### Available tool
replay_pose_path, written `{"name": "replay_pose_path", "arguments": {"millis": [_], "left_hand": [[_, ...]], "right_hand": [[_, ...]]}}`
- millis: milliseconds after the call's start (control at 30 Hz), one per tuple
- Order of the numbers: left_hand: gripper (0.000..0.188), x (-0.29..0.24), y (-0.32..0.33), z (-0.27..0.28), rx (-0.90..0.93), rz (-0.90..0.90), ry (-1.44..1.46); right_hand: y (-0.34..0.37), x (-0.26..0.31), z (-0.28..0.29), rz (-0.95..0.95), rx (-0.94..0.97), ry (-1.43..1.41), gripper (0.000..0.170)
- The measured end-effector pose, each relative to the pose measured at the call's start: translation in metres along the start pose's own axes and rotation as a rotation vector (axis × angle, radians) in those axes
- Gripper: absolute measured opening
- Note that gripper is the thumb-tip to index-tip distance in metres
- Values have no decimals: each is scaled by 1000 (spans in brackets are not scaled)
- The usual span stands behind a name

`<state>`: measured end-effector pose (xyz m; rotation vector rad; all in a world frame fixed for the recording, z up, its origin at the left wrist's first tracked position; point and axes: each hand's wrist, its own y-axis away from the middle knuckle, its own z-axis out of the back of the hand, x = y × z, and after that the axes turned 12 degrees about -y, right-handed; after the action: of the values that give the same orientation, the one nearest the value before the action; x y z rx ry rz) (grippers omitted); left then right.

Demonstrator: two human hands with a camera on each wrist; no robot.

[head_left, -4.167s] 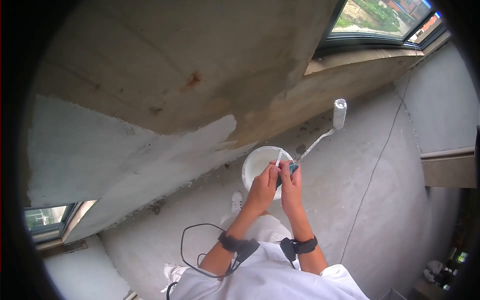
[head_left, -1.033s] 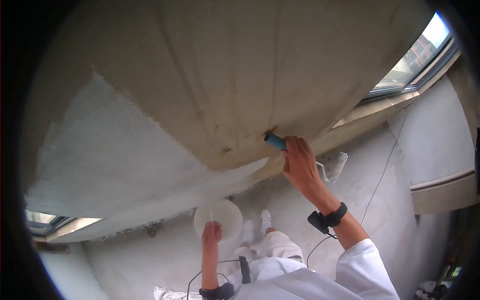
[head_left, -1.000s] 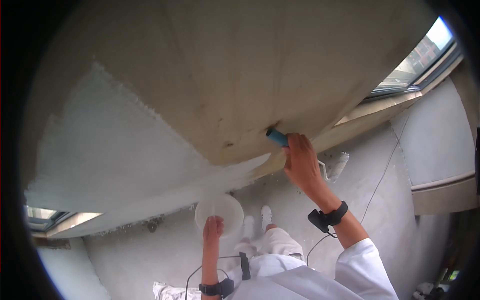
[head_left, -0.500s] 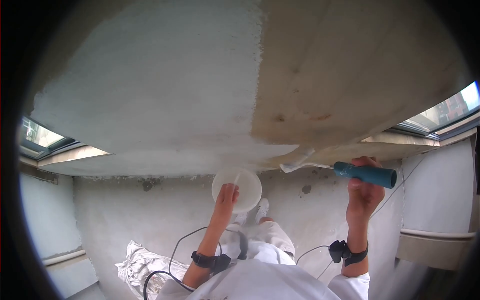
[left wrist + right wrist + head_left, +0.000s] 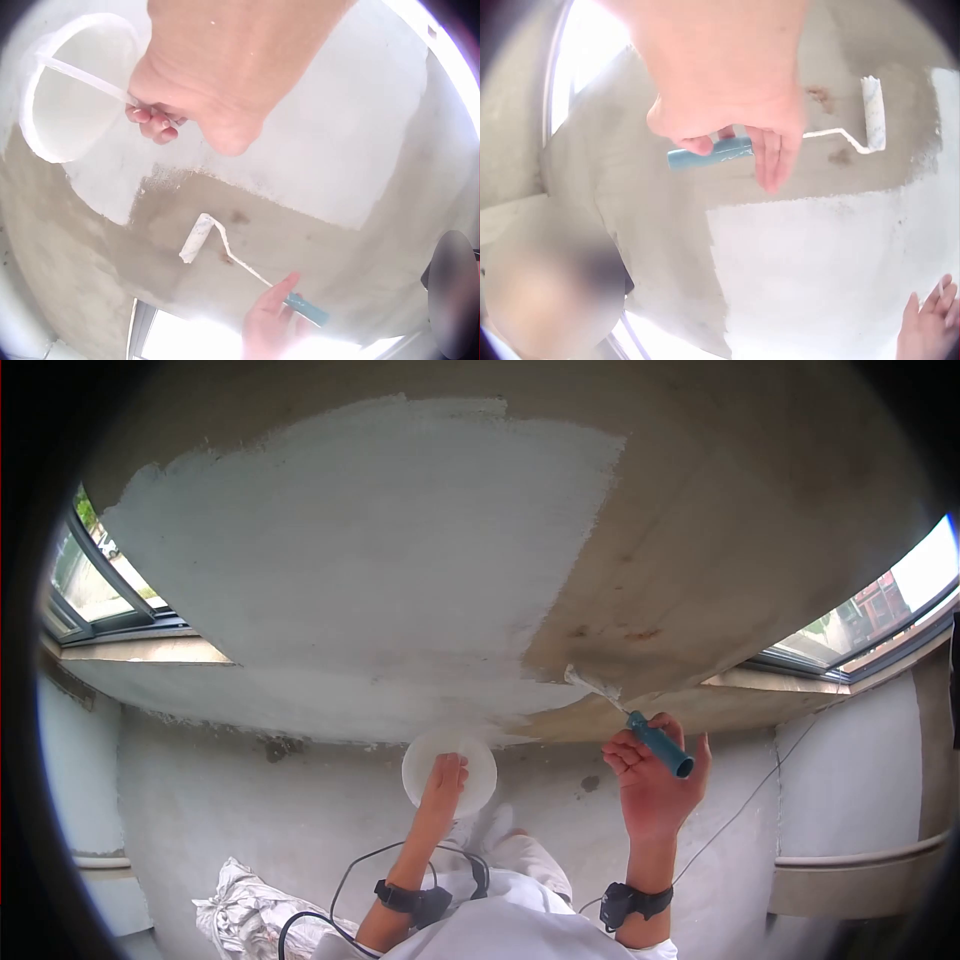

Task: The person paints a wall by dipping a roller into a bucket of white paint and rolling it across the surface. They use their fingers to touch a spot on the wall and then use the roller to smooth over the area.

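Note:
My left hand (image 5: 443,785) grips the strap-like handle (image 5: 86,77) of a white bucket (image 5: 487,780), which hangs at the lower middle of the head view. My right hand (image 5: 655,795) holds a paint roller (image 5: 660,744) by its teal grip, palm turned up in the head view. In the right wrist view the fingers (image 5: 772,154) lie across the grip, with its end sticking out past the hand. The roller's white, paint-coated sleeve (image 5: 874,116) is up close to the unpainted brown wall, near the edge of the white patch (image 5: 370,560).
Windows stand at the left (image 5: 110,590) and right (image 5: 870,615). A crumpled white sack (image 5: 245,910) lies on the grey floor (image 5: 250,790). Black cables (image 5: 345,880) loop by the left forearm, and a thin cord (image 5: 745,805) crosses the floor at right.
Both hands were together above the bucket on the floor; now they are apart, the left holding the bucket. The view has swung, and the right hand has turned palm up, the roller beside the wall.

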<state>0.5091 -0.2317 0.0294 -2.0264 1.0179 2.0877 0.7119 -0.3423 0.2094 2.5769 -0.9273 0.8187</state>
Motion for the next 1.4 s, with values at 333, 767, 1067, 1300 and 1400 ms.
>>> {"name": "replay_pose_path", "arguments": {"millis": [333,767,1067,1300,1400], "left_hand": [[30,19,22,33,-119,-71,-32],[26,-13,63,66,-224,-93,-446],[19,-35,86,87,-215,-239,-558],[17,-56,84,97,-118,-192,-491],[17,-67,75,111,-81,-57,-340]], "right_hand": [[51,-42,96,-474,-252,233,15],[203,-73,128,-174,132,1107,31],[236,-66,79,199,420,1665,42],[193,-86,30,252,783,1867,42],[171,-114,8,212,801,1948,41]]}}
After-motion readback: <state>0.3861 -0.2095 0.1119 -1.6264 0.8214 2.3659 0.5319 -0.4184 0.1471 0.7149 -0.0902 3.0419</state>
